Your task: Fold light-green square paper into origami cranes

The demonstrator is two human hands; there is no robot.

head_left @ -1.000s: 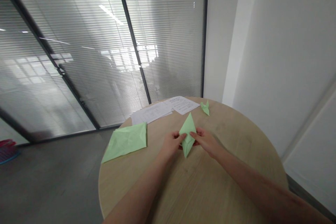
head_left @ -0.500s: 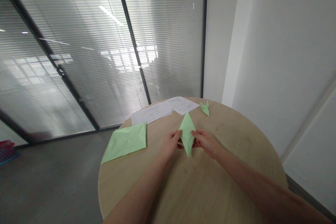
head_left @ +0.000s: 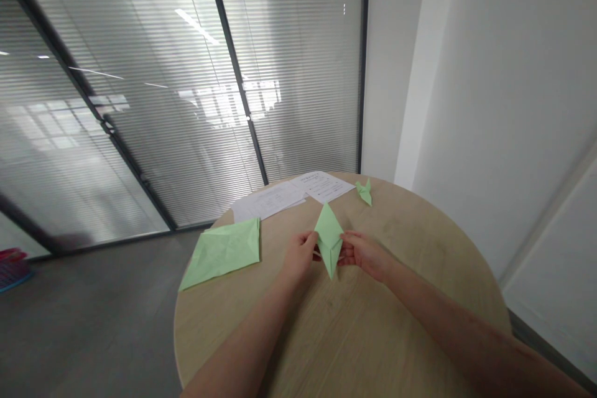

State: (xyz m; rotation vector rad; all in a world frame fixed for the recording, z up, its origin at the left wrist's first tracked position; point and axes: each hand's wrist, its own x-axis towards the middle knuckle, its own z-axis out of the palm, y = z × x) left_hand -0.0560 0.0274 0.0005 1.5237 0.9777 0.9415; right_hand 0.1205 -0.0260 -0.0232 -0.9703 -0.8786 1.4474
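A light green folded paper point(head_left: 329, 231) in a long diamond shape is held up over the table, its points up and down. A crease runs down its lower half. My left hand point(head_left: 301, 255) pinches its left corner between thumb and fingers. At the right corner my right hand point(head_left: 364, 252) grips it, thumb near the edge and the other fingers partly behind the paper. Farther back on the table sits a small folded green paper bird point(head_left: 364, 191).
Green paper sheets point(head_left: 224, 252) lie at the left edge of the round wooden table point(head_left: 373, 336). White printed sheets point(head_left: 273, 199) lie along its far side. Beyond are a glass partition with blinds point(head_left: 303, 74) and a white wall point(head_left: 504, 106). A pink and blue basket point(head_left: 13, 268) is on the floor.
The diamond-shaped paper has shifted slightly left and tilted a little. My right thumb has moved to the paper's edge, and the fingers of that hand have spread slightly.
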